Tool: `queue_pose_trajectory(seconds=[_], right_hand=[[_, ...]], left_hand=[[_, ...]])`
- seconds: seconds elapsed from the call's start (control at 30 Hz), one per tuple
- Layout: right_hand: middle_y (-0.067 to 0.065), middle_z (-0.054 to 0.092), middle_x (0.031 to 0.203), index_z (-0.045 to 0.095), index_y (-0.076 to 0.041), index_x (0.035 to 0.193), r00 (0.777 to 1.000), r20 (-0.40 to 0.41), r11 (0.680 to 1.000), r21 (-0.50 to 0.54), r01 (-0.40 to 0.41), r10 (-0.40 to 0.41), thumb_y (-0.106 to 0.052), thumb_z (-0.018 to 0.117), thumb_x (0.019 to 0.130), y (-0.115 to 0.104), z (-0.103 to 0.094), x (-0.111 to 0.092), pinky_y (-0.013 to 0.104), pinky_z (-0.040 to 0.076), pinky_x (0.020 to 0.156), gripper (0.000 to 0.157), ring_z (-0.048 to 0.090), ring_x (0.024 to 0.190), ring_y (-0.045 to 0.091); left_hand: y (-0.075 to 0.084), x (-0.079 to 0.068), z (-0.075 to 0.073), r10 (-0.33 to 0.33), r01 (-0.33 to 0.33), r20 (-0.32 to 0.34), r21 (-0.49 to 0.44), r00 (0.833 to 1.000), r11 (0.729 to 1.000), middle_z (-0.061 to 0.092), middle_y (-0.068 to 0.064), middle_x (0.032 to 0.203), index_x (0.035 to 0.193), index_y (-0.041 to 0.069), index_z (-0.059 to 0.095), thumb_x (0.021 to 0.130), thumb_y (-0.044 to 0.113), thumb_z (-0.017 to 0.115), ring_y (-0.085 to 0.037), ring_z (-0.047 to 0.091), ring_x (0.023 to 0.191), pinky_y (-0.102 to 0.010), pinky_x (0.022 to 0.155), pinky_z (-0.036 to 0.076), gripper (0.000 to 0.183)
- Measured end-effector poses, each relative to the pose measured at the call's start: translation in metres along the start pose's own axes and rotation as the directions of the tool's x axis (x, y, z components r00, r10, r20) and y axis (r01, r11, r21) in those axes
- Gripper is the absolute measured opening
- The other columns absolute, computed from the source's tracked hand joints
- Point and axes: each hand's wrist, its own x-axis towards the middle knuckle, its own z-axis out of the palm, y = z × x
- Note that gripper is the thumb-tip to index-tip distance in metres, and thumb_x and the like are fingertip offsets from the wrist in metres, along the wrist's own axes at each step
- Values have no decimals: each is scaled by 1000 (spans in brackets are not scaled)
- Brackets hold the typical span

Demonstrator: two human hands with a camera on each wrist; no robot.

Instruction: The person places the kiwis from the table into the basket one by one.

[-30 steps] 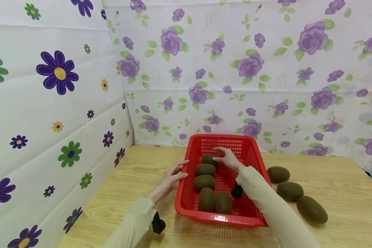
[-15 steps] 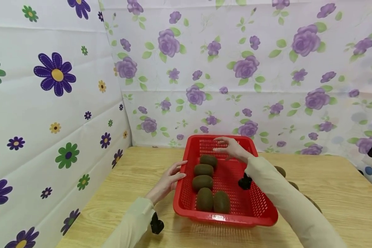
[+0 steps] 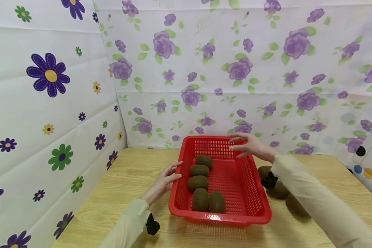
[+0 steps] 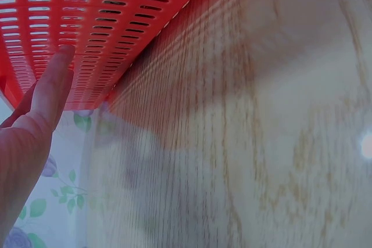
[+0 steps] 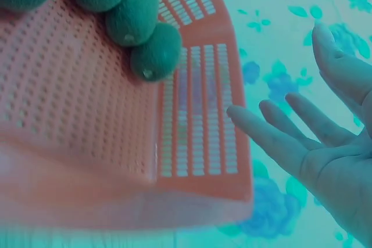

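Observation:
A red plastic basket (image 3: 217, 217) with slotted walls stands on the wooden table. Several kiwis lie inside it: three in a column along the left wall, the farthest kiwi (image 3: 204, 162) near the back corner, and two side by side at the front. My left hand (image 3: 162, 181) rests with extended fingers against the basket's left wall, which the left wrist view shows from outside. Over the basket's back right corner hovers my right hand (image 3: 251, 146), its fingers spread and nothing in them. The right wrist view shows this right hand (image 5: 325, 137) beside the rim.
On the table (image 3: 139, 162), right of the basket, lie three more kiwis (image 3: 297, 206), partly hidden by my right sleeve (image 3: 316, 186). A flowered cloth (image 3: 173, 86) hangs behind the table, and another patterned cloth (image 3: 64, 113) borders its left side.
My right hand has left the farthest kiwi in the basket and moved right, over the back right corner. The left hand stays at the left wall. The head view has shifted slightly.

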Motion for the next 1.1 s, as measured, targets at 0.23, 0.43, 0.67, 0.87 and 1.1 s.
queue_pose_trajectory(seconds=[0.23,0.43,0.67,0.87,1.1], right_hand=[[26,44,122,41,0,131,1000,19,1000,16,19,-19,-12,64,85,4,-25,-24,50,46,78,53,52,101,39],[25,45,121,46,2,124,1000,0,1000,6,-23,23,-10,61,87,16,-51,-49,45,47,78,41,50,105,36],[26,43,123,48,2,123,997,-3,997,-37,-72,72,-11,61,87,34,-79,-78,46,46,80,40,52,103,32],[23,43,125,46,1,127,989,51,984,-120,-129,136,-13,59,89,50,-92,-105,45,45,82,43,47,110,32],[22,43,127,47,-1,126,976,98,975,-122,-185,197,-12,58,89,72,-102,-129,43,44,85,41,47,111,29]], left_hand=[[0,-5,-3,7,-7,-28,0,1000,1000,30,-23,135,138,10,33,92,6,49,-42,43,112,-45,78,47,49],[-1,-5,-4,-2,2,-31,9,1000,1000,33,-21,134,138,12,35,91,8,50,-41,43,112,-45,78,47,49],[-2,-4,-4,0,0,-28,11,1000,1000,33,-21,134,138,12,34,92,8,50,-42,43,112,-46,78,47,49],[-1,-3,-2,-4,5,-26,15,1000,1000,33,-21,134,138,11,34,91,8,51,-42,43,113,-47,79,46,50],[-1,0,0,5,-5,-13,20,1000,1000,32,-20,136,139,11,33,91,8,51,-41,43,113,-46,80,46,51]])
